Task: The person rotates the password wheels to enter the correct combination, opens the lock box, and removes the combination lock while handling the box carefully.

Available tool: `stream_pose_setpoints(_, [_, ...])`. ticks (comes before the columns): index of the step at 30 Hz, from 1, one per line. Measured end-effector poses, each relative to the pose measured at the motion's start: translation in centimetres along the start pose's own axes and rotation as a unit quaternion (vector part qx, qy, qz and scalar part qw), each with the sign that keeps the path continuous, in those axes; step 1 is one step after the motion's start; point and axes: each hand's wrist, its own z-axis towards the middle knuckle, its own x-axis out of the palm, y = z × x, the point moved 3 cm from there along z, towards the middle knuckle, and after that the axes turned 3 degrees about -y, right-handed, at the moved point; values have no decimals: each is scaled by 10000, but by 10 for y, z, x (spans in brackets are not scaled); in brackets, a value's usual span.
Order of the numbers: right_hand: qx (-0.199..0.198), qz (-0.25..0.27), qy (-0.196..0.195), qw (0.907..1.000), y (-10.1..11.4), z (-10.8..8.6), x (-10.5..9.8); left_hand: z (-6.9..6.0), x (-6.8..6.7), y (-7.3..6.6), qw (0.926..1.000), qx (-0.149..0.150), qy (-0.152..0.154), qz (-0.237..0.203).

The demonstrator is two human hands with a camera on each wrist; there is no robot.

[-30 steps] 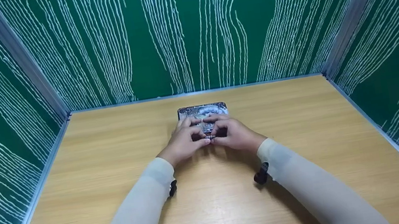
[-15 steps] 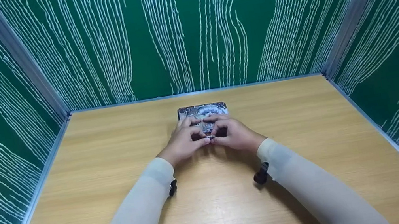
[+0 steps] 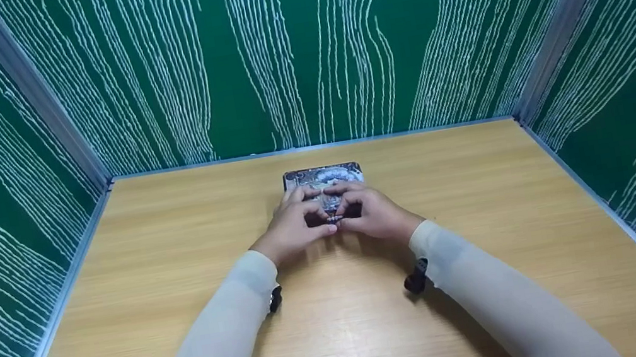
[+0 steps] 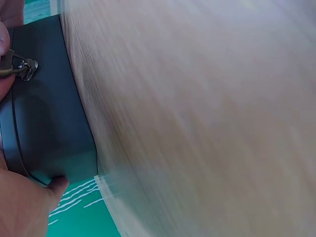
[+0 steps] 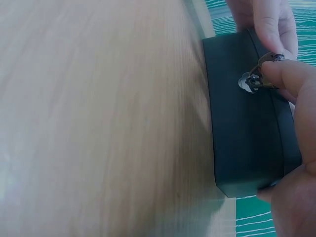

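Note:
A small dark box with a picture printed on its lid stands on the wooden table near the back. Its plain dark front carries a metal latch of bronze and silver colour. My left hand grips the box's left part, fingers over the lid and thumb at the front beside the latch. From the other side my right hand holds the box, its thumb pressing the latch in the right wrist view. Both sets of fingertips nearly meet at the middle. The lid looks down; the far side is hidden.
The wooden table has a green wall with white wavy lines behind it and further such walls at both sides. Grey metal posts stand at the back corners. A dark wrist device hangs by the right cuff.
The thumbs have shifted slightly downward at the latch, and a little more of the latch shows between them. The box and both arms have stayed in place.

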Motion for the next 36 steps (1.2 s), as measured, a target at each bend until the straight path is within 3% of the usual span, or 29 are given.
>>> stream_pose_setpoints(36, [14, -14, -25, 10000, 0, 1, 0, 1, 1, 0, 9998, 179, -35, 52])
